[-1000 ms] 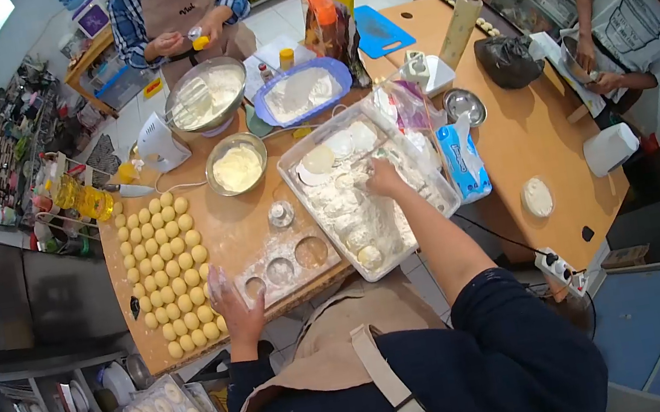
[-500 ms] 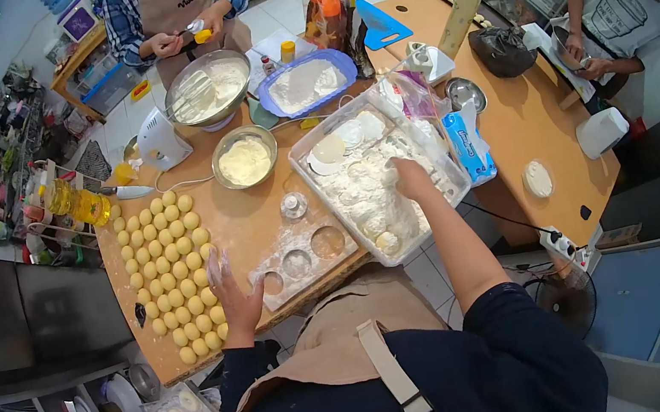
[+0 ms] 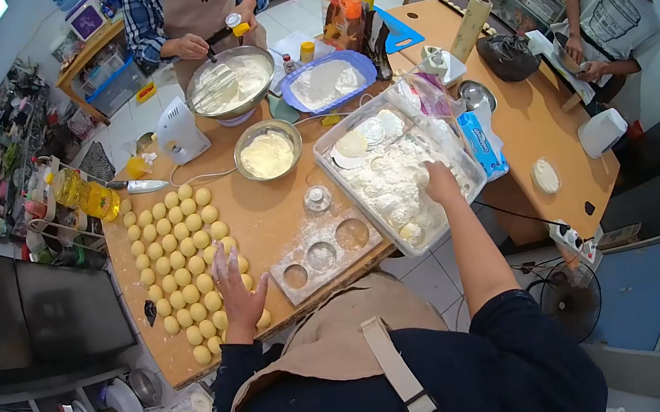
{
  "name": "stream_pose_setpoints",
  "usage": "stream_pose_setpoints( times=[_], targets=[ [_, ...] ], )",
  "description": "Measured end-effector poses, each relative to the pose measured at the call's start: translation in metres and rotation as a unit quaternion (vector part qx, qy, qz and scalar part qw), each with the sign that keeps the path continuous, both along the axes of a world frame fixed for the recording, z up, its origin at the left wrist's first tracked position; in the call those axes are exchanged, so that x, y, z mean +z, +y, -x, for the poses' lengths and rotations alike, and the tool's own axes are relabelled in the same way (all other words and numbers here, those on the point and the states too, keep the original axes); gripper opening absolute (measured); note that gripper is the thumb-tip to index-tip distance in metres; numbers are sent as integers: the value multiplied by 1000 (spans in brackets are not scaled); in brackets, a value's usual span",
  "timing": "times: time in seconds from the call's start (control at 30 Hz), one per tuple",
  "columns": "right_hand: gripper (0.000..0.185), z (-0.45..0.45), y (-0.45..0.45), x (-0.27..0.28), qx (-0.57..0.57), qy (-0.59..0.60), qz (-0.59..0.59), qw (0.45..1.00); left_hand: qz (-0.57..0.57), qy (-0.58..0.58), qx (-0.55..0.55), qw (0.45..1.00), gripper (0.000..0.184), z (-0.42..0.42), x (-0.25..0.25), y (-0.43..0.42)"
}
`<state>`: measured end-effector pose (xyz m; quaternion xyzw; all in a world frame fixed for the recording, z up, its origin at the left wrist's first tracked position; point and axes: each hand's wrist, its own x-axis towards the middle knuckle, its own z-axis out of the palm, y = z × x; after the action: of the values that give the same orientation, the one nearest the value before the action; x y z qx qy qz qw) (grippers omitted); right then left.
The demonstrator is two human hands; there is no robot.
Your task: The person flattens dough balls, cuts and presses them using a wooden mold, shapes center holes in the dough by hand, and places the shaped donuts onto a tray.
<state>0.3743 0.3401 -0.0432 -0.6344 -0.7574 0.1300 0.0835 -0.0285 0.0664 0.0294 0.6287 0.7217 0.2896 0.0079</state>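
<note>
Right hand point(image 3: 441, 184) inside flour bin point(image 3: 474, 176), right of frame centre: fingers bent down, tips in flour point(image 3: 395, 178); can't tell from here whether grip closes on anything. Left hand point(image 3: 241, 296), lower left of centre: grip wide, fingers spread, nothing held, by dough balls point(image 3: 195, 265); touching or not, can't tell. Counts: one bin, one board point(image 3: 311, 280) with three round holes between hands, dough balls several dozen, some hidden. Flour lies under and around right grip.

"What sort of place is this?"
"A baking kitchen: dough balls point(image 3: 182, 278) beside the left grip point(image 3: 241, 296), a floury tray point(image 3: 365, 203) under the right grip point(image 3: 443, 184), a mixer point(image 3: 182, 133) beyond both."
</note>
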Motion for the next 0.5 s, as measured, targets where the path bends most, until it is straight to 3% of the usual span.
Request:
stream_pose_setpoints(
  times=[0.13, 0.37, 0.43, 0.5],
  targets=[
    [35, 6, -3, 10, 13, -49, 15, 999, -27, 1, 8, 1000, 83, 6, 4, 4],
    [37, -7, 5, -3, -38, 46, -17, 998, 17, -7, 21, 1000, 82, 14, -6, -11],
    [34, -3, 0, 23, -70, 103, -30, 992, 27, -13, 21, 999, 83, 14, -7, -11],
    [33, -4, -1, 22, -17, 48, 19, 999, 25, -15, 15, 999, 83, 10, -8, -10]
  ],
)
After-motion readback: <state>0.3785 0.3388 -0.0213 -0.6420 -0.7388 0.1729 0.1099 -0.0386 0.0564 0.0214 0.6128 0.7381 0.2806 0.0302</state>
